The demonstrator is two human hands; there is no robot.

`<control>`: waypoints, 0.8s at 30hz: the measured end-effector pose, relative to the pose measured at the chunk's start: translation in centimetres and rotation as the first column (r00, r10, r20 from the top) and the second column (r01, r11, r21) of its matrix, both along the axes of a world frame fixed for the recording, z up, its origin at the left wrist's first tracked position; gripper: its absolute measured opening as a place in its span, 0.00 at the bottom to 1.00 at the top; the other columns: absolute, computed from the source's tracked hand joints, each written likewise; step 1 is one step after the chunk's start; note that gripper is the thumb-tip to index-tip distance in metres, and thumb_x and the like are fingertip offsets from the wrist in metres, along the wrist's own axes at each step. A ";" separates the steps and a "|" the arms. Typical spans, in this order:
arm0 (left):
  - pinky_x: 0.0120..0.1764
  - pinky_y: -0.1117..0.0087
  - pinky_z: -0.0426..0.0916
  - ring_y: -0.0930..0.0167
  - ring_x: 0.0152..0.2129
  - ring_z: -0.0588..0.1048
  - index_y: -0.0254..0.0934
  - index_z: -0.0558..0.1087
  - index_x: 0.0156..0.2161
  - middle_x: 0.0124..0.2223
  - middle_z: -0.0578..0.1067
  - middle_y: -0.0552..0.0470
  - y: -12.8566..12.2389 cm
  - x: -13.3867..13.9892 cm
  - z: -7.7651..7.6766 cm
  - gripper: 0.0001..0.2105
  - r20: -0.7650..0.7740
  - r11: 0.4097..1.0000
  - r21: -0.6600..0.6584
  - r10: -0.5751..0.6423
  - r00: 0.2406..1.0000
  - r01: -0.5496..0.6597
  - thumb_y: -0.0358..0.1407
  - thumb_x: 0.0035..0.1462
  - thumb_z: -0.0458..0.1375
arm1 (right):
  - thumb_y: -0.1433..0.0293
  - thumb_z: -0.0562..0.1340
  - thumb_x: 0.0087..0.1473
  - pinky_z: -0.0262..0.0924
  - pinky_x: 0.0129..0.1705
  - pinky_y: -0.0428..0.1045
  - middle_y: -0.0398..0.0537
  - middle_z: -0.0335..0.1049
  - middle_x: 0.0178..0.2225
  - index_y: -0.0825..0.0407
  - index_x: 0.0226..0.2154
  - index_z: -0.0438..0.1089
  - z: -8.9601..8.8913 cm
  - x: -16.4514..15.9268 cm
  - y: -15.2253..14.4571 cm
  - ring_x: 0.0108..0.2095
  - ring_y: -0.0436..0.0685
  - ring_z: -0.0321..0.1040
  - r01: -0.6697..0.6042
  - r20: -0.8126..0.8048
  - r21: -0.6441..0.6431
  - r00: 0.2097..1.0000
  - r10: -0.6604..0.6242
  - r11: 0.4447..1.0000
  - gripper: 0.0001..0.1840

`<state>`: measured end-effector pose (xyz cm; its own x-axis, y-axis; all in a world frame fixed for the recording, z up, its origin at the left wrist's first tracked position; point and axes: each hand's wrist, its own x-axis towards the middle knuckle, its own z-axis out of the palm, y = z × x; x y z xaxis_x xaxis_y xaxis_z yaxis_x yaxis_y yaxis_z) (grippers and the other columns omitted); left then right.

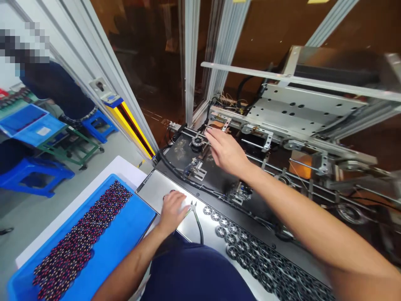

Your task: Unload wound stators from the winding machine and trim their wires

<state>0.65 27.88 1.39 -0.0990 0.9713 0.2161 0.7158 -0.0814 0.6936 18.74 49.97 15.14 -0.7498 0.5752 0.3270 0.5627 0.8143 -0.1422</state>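
Left hand (173, 211) flat, palm down, fingers loosely spread on the brushed metal plate (156, 190) at the near edge of the machine, gripping nothing; small side cutters (196, 215) with dark handles just beside its fingertips, perhaps touching them. Right hand (226, 151) stretched forward over the black machine deck (216, 179), fingers extended and slightly parted, tips reaching the small silver bracket (224, 124) next to the round fixture (198, 142); impossible to tell whether anything is pinched between the fingertips. Another small clamp-like fixture (196, 169) nearer on the deck, between the two hands. Row of round stator-like parts (238, 242) lined up along the plate, running off to the right under the right forearm. Blue tray (125, 234) on the white table to the left, holding a dense band of small dark red-and-blue wound parts (81, 238). Aluminium frame and drilled silver plate (300, 108) behind the deck. Far left, a seated person in dark clothing (56, 90), blue stools (31, 175) and a blue bin (28, 123).
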 end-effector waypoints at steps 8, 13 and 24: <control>0.48 0.55 0.66 0.60 0.45 0.72 0.37 0.74 0.39 0.44 0.75 0.45 1.5 6.9 -1.1 0.09 -0.101 0.938 -0.139 -0.332 0.938 0.318 0.30 0.51 0.65 | 0.77 0.57 0.59 0.64 0.58 0.66 0.63 0.62 0.60 0.51 0.61 0.58 -1.8 9.6 -16.6 0.62 0.66 0.58 0.004 -0.327 -0.054 0.945 -0.021 0.999 0.28; 0.45 0.58 0.67 0.63 0.39 0.73 0.35 0.71 0.34 0.38 0.75 0.48 2.1 6.5 1.5 0.03 -0.075 0.912 -0.189 -0.384 0.920 0.365 0.29 0.56 0.61 | 0.74 0.57 0.60 0.67 0.54 0.65 0.62 0.68 0.55 0.50 0.54 0.67 -5.0 11.7 -20.9 0.55 0.66 0.67 0.076 -0.386 -0.215 0.909 -0.156 0.974 0.19; 0.43 0.67 0.70 0.67 0.38 0.74 0.37 0.70 0.46 0.41 0.75 0.47 -2.3 7.4 13.4 0.14 0.614 0.828 -0.092 -0.390 0.686 0.553 0.43 0.59 0.59 | 0.73 0.60 0.59 0.71 0.35 0.52 0.50 0.73 0.35 0.44 0.49 0.70 0.2 9.2 -22.7 0.35 0.58 0.72 -0.102 -0.642 -0.300 0.757 -0.121 0.949 0.16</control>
